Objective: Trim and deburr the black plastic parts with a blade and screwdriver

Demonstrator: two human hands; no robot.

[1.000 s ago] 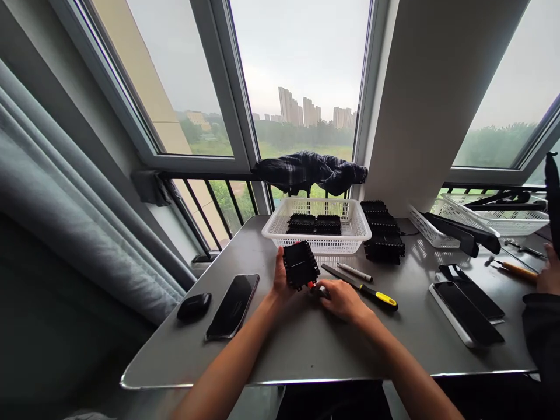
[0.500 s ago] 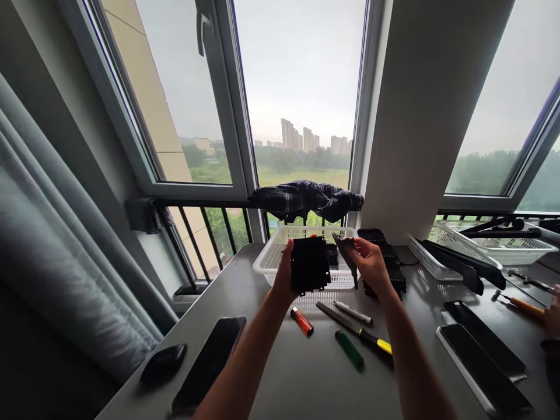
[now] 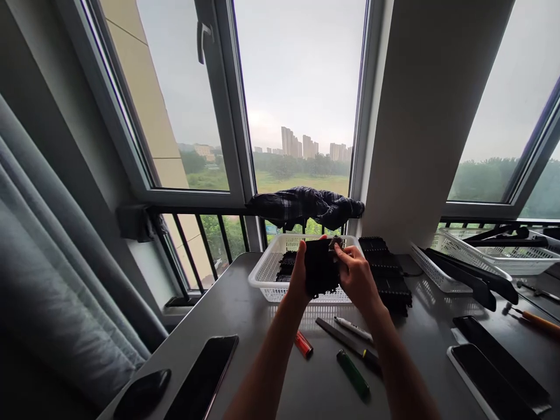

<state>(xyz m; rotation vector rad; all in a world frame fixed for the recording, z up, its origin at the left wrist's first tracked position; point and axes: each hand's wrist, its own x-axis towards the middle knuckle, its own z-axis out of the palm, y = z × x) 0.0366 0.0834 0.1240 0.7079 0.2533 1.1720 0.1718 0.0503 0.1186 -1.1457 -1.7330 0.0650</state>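
Observation:
In front of me my left hand (image 3: 299, 280) grips a flat, square black plastic part (image 3: 320, 268) with a toothed edge, thumb along its left side. Closed fingers of my right hand (image 3: 357, 275) press a small, crumpled greyish cloth (image 3: 335, 243) onto the part's upper right corner. Exactly what the cloth piece is made of is hard to make out. Behind both hands stands a white perforated basket (image 3: 263, 284); more black parts (image 3: 286, 267) lie inside it. Stacked black toothed parts (image 3: 382, 265) rest just right of the basket.
Near my forearms lie a red lighter (image 3: 303, 344), a flat file (image 3: 339, 335), a white marker (image 3: 352, 328) and a green lighter (image 3: 352, 373). A phone (image 3: 203, 379) and mouse (image 3: 143, 394) are left. Baskets (image 3: 441, 277) and phone-like slabs (image 3: 481, 373) stand right.
My right hand has moved left, bringing the cloth against the black part's corner. My left hand has shifted slightly right with the part, revealing black parts in the basket.

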